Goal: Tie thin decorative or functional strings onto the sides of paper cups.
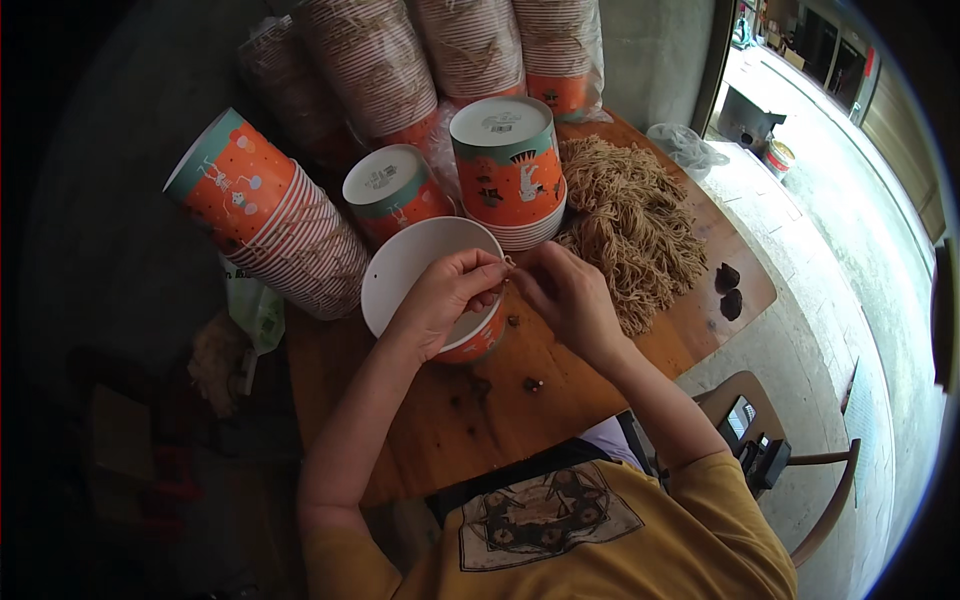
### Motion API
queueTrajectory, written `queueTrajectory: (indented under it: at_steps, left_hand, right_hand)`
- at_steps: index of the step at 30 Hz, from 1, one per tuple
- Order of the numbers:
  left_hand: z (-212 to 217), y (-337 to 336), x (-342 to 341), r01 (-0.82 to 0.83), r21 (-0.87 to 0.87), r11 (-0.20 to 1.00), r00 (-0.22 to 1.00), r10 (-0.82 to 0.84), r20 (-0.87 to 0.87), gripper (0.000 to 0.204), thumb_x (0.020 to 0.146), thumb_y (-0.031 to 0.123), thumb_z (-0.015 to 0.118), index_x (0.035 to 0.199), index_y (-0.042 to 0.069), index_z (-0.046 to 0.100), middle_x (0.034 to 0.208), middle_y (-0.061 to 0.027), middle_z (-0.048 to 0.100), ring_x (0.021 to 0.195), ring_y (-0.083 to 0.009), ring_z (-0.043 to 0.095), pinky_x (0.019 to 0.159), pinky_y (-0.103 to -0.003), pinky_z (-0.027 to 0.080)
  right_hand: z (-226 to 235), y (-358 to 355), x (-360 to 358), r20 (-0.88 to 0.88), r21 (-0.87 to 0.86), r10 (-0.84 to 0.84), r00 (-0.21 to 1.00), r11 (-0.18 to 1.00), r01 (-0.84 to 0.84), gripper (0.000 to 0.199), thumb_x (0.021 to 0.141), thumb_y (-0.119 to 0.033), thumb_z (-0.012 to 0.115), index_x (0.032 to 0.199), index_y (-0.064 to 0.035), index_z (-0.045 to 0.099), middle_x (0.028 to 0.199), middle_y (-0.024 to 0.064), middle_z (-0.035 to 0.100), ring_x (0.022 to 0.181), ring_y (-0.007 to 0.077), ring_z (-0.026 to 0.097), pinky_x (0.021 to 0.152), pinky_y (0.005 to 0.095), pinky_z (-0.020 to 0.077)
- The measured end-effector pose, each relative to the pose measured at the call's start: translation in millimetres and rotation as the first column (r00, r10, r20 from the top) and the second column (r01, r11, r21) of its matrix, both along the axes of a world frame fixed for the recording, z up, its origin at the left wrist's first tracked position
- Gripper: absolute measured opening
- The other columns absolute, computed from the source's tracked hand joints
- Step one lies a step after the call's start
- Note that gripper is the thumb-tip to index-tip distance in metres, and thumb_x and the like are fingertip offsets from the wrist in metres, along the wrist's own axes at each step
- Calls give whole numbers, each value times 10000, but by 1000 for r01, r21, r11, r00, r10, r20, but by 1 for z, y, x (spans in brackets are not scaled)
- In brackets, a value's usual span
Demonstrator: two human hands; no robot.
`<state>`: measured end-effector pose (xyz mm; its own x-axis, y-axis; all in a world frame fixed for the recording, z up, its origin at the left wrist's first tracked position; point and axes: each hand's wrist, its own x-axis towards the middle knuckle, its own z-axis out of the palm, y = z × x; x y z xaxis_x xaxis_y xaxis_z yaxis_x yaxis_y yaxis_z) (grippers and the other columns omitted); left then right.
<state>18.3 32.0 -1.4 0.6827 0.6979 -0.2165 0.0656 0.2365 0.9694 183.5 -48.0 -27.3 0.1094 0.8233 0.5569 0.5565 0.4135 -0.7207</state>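
A paper bucket (400,272), white inside and orange outside, lies tilted on the wooden table with its mouth facing up and toward me. My left hand (450,290) reaches over its mouth, thumb and finger pinched at the right side of the rim. Between the fingertips shows a short bit of thin beige cord (508,262). Close beside it, my right hand (572,300) is closed in a pinch on the same cord. Most of the cord is hidden by the fingers. A heap of tangled beige cords (640,235) lies just beyond my right hand.
Upside-down orange and green buckets (508,180) stand behind. A leaning stack of buckets (265,210) is at left, with plastic-wrapped stacks (370,70) at the back. Two dark pieces (730,292) lie near the table's (420,430) right edge. A chair (745,400) holds a phone (740,418).
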Motion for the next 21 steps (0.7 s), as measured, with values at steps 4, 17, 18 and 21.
queueTrajectory:
  at_steps: [4, 17, 18, 21]
  left_hand:
    - [3, -3, 3, -37, -136, 990, 996, 49, 81, 116, 925, 141, 566, 992, 61, 618, 852, 22, 590, 710, -54, 523, 660, -183, 415]
    - [11, -1, -5, 70, -119, 990, 993, -58, 100, 160, 842, -18, 554, 996, 28, 546, 890, -25, 571, 764, -88, 536, 697, -213, 445]
    - [9, -3, -4, 35, -115, 993, 995, -23, 99, 164, 834, -24, 553, 985, 36, 529, 892, -22, 563, 769, -90, 534, 700, -214, 443]
    - [7, -5, -5, 7, -113, 994, 995, 5, 103, 185, 820, -35, 553, 977, 51, 502, 901, -19, 552, 781, -94, 532, 706, -218, 440]
  right_hand:
    - [-5, -6, -16, 158, 233, -63, 985, 972, 25, 149, 795, -95, 691, 886, -48, 583, 761, 73, 563, 637, 214, 598, 565, 304, 497]
    - [-1, 11, 10, 109, 109, 91, 990, 989, -102, 233, 794, -76, 626, 1020, -42, 580, 1067, 105, 550, 1038, 293, 515, 899, 387, 430]
    - [-2, 12, 10, 133, 133, 119, 984, 982, -137, 236, 789, -96, 632, 1015, -54, 581, 1066, 101, 544, 1042, 307, 507, 893, 391, 442]
    - [-3, 13, 12, 93, 116, 160, 983, 979, -170, 143, 786, -73, 629, 900, -31, 554, 1090, 103, 548, 1043, 293, 525, 907, 379, 434]
